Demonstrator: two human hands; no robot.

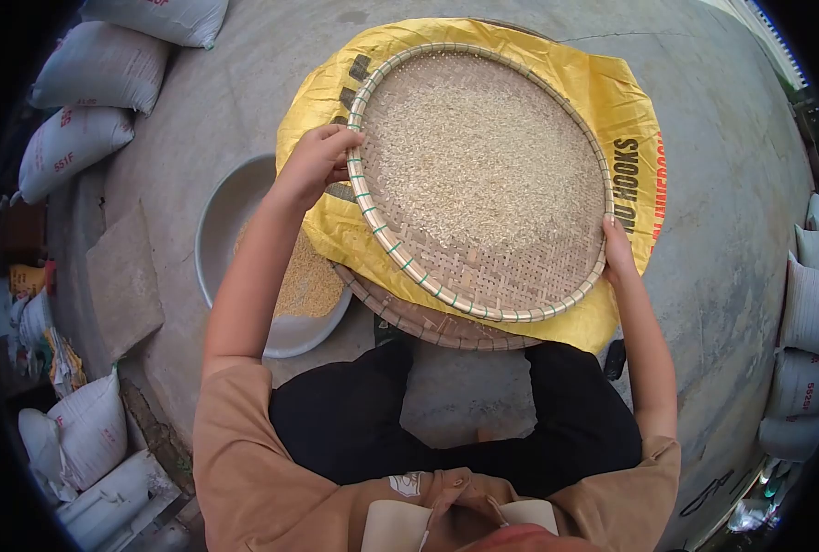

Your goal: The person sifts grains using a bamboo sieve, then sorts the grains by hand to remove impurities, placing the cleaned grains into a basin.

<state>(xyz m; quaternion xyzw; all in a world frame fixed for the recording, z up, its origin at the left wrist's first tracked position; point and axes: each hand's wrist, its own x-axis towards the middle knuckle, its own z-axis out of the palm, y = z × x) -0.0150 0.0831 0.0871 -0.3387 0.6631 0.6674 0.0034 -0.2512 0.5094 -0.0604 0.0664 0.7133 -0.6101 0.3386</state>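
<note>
A round woven bamboo winnowing tray [469,290] is held up in front of me, with pale grains [483,161] spread over its middle and far part. My left hand [322,164] is closed around the left side of its rim. On the right side, my right hand [618,248] grips the rim, with the thumb on top and the other fingers mostly hidden. Beneath it lies a yellow printed sack [632,115]. Another woven tray [437,327] shows partly under that sack.
To the left stands a grey basin [205,235] with yellowish grain [310,281] inside, partly behind my left forearm. Filled white sacks [101,64] are stacked at upper left, with another sack [90,428] at lower left. More sacks [805,304] line the right edge.
</note>
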